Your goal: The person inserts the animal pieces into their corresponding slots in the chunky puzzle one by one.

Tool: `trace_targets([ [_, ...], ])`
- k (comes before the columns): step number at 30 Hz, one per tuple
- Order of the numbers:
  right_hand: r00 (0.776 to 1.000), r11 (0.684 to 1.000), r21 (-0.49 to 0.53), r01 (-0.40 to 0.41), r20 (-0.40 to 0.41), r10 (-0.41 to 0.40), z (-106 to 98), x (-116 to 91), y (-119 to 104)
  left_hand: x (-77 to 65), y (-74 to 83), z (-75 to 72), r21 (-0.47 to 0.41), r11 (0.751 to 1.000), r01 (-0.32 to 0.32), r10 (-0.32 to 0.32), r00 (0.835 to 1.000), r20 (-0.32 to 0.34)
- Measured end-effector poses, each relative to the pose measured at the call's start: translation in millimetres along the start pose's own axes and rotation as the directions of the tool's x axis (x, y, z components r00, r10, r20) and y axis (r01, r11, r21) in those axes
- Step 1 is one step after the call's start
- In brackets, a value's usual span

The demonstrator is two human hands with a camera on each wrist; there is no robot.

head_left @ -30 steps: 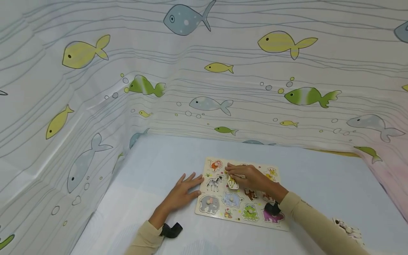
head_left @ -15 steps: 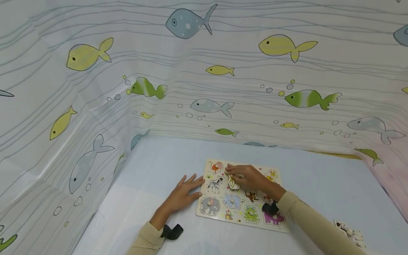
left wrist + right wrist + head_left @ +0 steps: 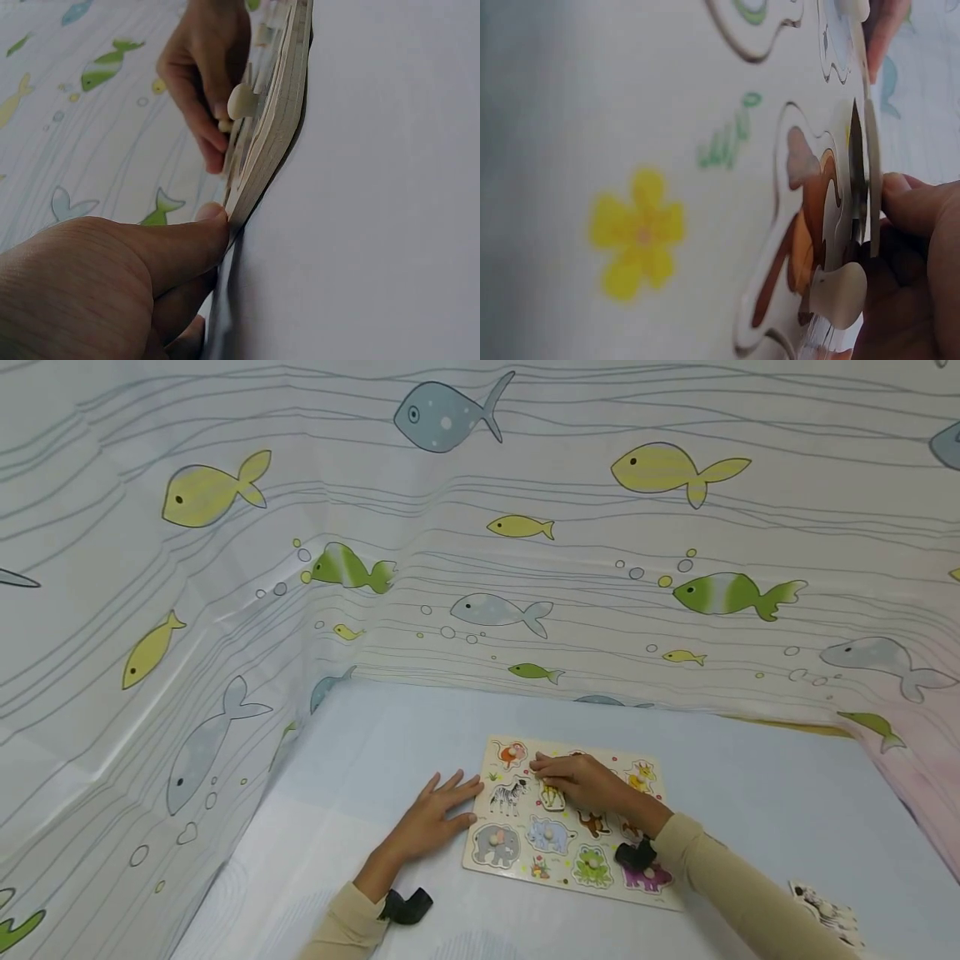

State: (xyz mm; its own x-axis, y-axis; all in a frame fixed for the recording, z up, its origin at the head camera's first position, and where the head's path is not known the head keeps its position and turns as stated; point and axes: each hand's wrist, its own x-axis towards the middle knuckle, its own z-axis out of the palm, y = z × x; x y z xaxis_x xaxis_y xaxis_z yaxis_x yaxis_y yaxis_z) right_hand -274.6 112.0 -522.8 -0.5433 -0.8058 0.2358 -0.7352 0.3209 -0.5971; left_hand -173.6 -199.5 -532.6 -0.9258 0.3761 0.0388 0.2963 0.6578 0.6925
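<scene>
A wooden peg puzzle board (image 3: 525, 869) with animal pictures lies on the table. My right hand (image 3: 588, 782) holds a giraffe puzzle piece (image 3: 553, 798) over the board's middle row, right of the zebra picture (image 3: 509, 797). Seen edge-on in the right wrist view, the piece (image 3: 874, 180) stands slightly off the board, the thumb against it. My left hand (image 3: 432, 814) lies at the board's left edge with fingers spread; in the left wrist view its thumb (image 3: 191, 240) touches that edge. The right fingers hide part of the giraffe piece and the slot beneath it.
Knobbed pieces sit in the board, among them an elephant (image 3: 497, 847), a frog (image 3: 593, 867) and a purple animal (image 3: 647, 878). A loose black-and-white piece (image 3: 828, 917) lies at the lower right, partly behind the right sleeve. Fish-patterned sheeting (image 3: 495, 560) rises behind the table.
The giraffe piece has shifted slightly right on the board and stands straighter than before. My left hand has stayed at the board's edge. The head view has tilted up a little.
</scene>
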Motion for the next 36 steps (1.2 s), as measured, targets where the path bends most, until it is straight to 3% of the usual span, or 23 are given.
trace_targets([
  [10, 1.0, 0.999, -0.052, 0.001, -0.012, -0.002, -1, -1, 1, 1.6, 0.6, -0.2, 0.013, 1.0, 0.02, -0.02, 1.0, 0.008],
  [25, 0.999, 0.996, -0.089, 0.017, 0.034, -0.014, -1, -2, -1, 1.4, -0.1, 0.9, 0.017, 1.0, -0.011, 0.012, 1.0, -0.009],
  [30, 0.998, 0.995, -0.086, -0.059, 0.029, 0.061, -2, -3, -4, 1.7, -1.4, 1.6, 0.02, 1.0, -0.019, 0.019, 1.0, -0.013],
  [36, 0.972, 0.974, 0.103, -0.2, -0.102, 0.21, -16, -7, -18, 1.2, -2.6, 2.1, 0.02, 1.0, -0.015, 0.016, 1.0, -0.008],
])
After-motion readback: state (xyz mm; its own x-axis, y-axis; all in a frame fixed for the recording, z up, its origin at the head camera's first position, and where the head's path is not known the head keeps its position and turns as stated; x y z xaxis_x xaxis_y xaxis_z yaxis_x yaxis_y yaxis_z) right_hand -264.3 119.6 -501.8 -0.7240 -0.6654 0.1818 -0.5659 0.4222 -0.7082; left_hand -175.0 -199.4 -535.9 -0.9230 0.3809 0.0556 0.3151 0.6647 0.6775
